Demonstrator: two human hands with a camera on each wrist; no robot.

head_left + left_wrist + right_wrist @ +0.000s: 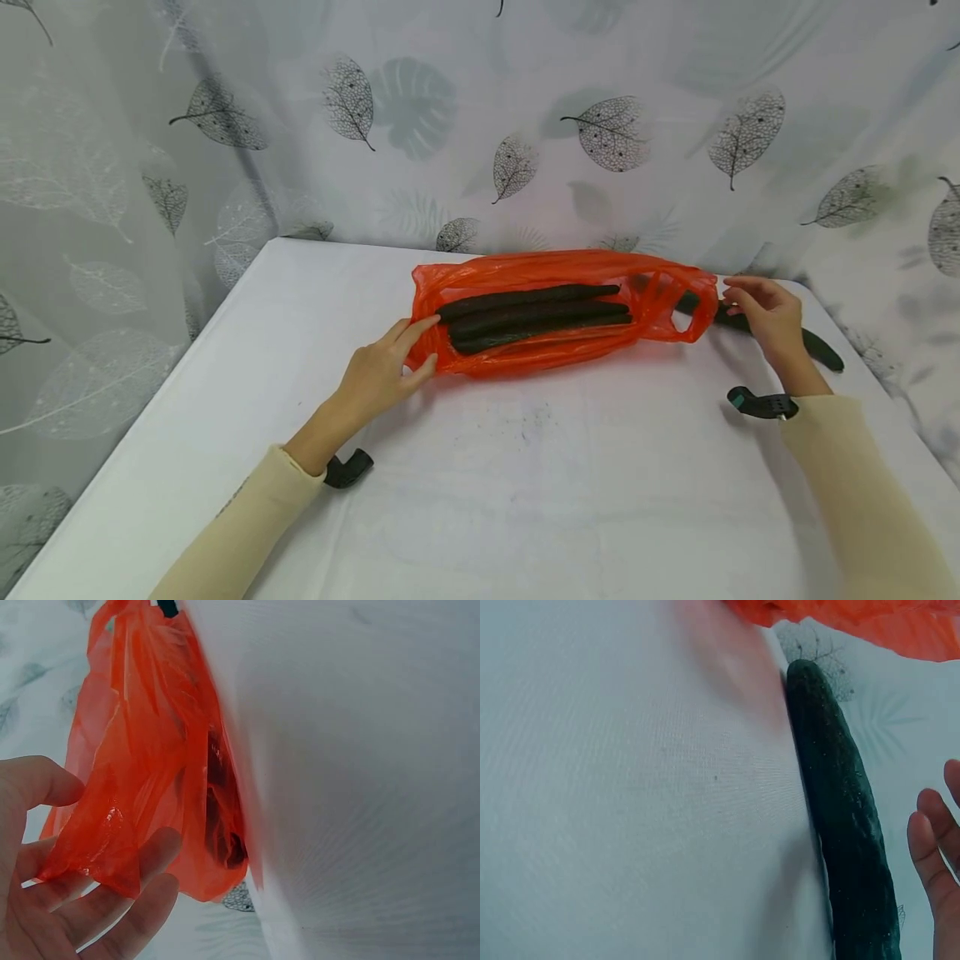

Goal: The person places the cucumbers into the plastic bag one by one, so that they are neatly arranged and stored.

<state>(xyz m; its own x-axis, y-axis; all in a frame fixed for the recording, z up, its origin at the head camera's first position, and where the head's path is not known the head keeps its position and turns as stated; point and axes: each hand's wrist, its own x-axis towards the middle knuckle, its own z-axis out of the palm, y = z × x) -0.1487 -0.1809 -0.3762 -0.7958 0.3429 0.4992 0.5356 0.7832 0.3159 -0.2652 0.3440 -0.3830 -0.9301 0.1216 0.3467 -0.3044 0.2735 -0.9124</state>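
A red plastic bag (525,362) lies lengthwise across the back of the table, its handles at the right end. Inside, three dark green cucumbers (540,315) lie side by side and show through it. My left hand (382,367) is at the bag's left end, fingers spread; in the left wrist view the thumb and fingers are around the loose corner of the bag (112,825). Another cucumber (821,348) lies outside, partly behind the handles. Over this cucumber (840,802), beside the handles, is my right hand (768,317), its fingers loosely bent and holding nothing.
A white cloth covers the table (540,500). A leaf-patterned curtain (465,125) hangs along the back and sides, right at the table's far edge. Black wrist-worn devices (761,404) stick out at both wrists.
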